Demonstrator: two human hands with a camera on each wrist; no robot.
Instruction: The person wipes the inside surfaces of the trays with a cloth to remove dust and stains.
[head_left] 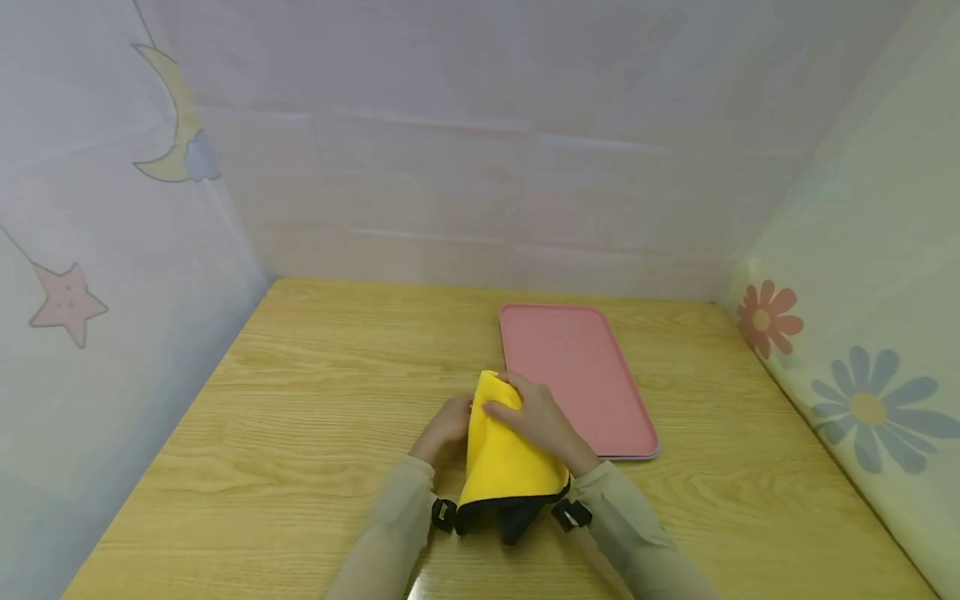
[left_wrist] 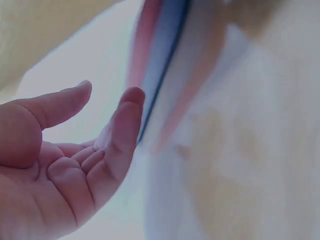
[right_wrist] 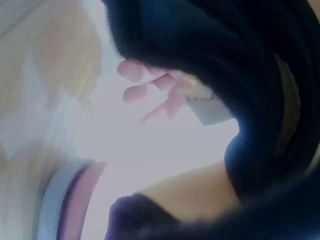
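A yellow cloth (head_left: pixel 510 471) with black edging and a dark underside hangs in folds between the hands in the head view. My right hand (head_left: pixel 542 423) grips its upper part, with the thumb laid over the yellow face. Beside the cloth's left edge is my left hand (head_left: pixel 450 423), partly hidden by it. The left wrist view shows that hand's thumb and fingers (left_wrist: pixel 125 125) apart and loosely bent, with nothing held between them. Dark fabric (right_wrist: pixel 200 35) fills much of the right wrist view, a pale label (right_wrist: pixel 212 107) and some fingertips (right_wrist: pixel 136 93) showing below it.
Stacked trays, the top one pink (head_left: pixel 577 375), lie right of centre on the wooden table (head_left: pixel 322 358), just beyond the right hand. Printed curtains (head_left: pixel 450 192) close in the back and both sides. A dark band (head_left: pixel 444 515) sits on the left wrist.
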